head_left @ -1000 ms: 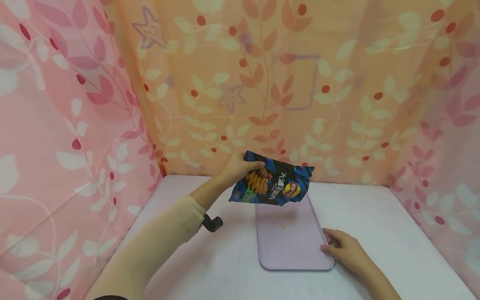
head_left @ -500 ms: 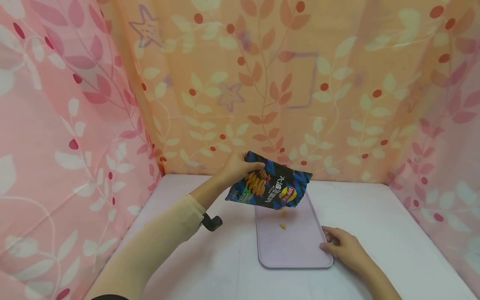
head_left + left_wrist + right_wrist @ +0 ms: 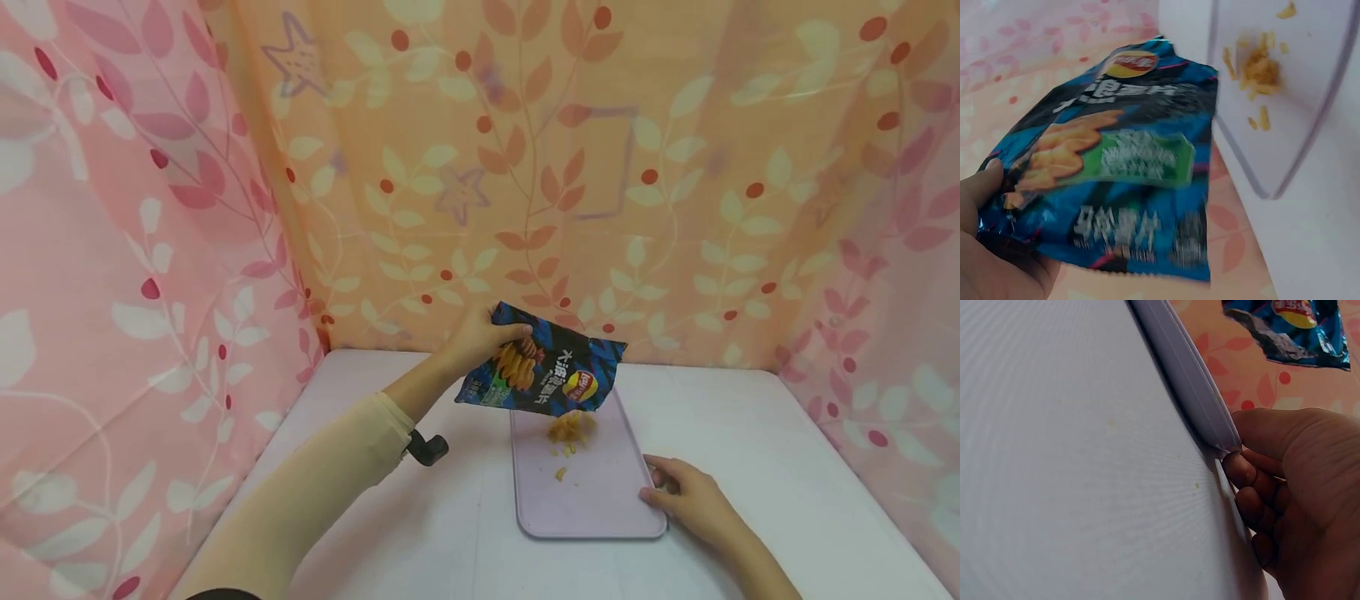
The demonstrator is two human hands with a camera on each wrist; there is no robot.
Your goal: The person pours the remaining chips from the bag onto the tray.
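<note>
Aslant over the tray (image 3: 592,504), the chip bag (image 3: 557,371) runs rightward and down from the left hand (image 3: 474,340), whose thumb and fingers pinch one end; the torn end hangs above the chips (image 3: 572,427), while the right hand (image 3: 692,500) pinches the tray's near-right edge.

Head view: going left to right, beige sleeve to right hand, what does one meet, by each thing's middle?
Beige sleeve, bent black piece, left hand, Lay's potato chip bag, lilac tray, right hand. Chip pieces, overlapping the tray, are left out.
</note>
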